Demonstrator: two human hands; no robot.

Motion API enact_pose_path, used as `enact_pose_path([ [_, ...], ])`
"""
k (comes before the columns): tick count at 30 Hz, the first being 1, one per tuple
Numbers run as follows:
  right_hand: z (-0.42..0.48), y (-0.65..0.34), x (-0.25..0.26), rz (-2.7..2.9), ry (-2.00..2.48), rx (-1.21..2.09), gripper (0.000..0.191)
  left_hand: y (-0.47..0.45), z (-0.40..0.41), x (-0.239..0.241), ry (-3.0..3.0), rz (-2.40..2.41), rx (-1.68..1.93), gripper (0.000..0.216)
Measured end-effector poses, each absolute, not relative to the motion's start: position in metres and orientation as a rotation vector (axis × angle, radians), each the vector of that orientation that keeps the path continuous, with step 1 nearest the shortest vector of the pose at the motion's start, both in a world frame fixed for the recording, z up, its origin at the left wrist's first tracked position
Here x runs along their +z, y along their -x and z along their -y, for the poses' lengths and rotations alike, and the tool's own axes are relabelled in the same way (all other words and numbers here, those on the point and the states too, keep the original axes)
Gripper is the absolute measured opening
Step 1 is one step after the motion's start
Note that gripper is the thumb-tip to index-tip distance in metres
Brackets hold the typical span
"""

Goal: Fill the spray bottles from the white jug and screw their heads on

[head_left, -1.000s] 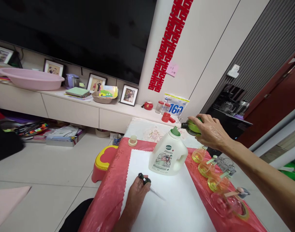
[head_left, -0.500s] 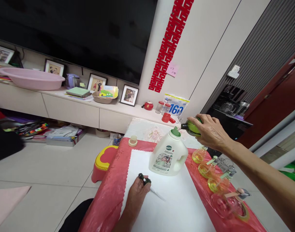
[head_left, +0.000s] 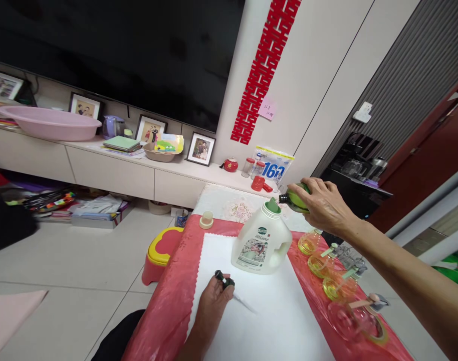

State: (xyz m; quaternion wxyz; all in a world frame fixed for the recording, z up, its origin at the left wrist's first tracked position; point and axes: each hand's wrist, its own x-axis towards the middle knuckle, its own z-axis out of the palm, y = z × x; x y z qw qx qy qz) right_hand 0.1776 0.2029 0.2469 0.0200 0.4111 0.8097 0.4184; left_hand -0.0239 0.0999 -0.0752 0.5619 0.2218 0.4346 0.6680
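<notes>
My right hand (head_left: 324, 203) is wrapped round a green bottle (head_left: 298, 198), tipped on its side with its black neck toward the mouth of a large white detergent jug (head_left: 261, 245). The jug stands upright and uncapped on a white sheet, a green spout in its opening. Whether liquid flows between them is too small to tell. Low over the sheet, my left hand (head_left: 215, 298) is closed on a black pump head (head_left: 225, 281); its thin clear tube points down to the right. A pale cap (head_left: 206, 220) rests on the red cloth at the table's far left.
Several clear bottles with yellow liquid and pump tops (head_left: 321, 263) line the table's right side, beside a roll of tape (head_left: 377, 329). A yellow and red stool (head_left: 159, 250) stands left of the table. Behind are red-lidded jars (head_left: 247, 167) and a low cabinet (head_left: 112, 170).
My right hand has shifted slightly left, bringing the green bottle's neck a little closer to the jug's mouth. My left hand and the pump head stay almost still.
</notes>
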Motion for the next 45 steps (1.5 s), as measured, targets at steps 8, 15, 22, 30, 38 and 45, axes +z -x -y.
enact_pose_path([
  [8,-0.205,-0.174,0.246,-2.469,-1.178,1.396,0.062,0.023,-0.100,-0.080,-0.519,-1.040,1.585,0.051],
  [15,-0.203,-0.168,0.248,-2.418,-1.086,1.458,0.065,0.023,-0.099,-0.078,-0.500,-1.019,1.597,0.050],
  [22,-0.200,-0.161,0.252,-2.385,-1.008,1.473,0.068,0.023,-0.097,-0.072,-0.499,-1.024,1.593,0.049],
  [30,-0.200,-0.152,0.257,-2.390,-0.894,1.492,0.067,0.023,-0.095,-0.067,-0.492,-1.025,1.597,0.046],
  [38,-0.197,-0.140,0.266,-2.314,-0.791,1.495,0.068,0.024,-0.097,-0.073,-0.516,-1.030,1.579,0.048],
  [45,-0.193,-0.132,0.269,-2.320,-0.739,1.490,0.061,0.024,-0.098,-0.076,-0.511,-1.023,1.581,0.048],
])
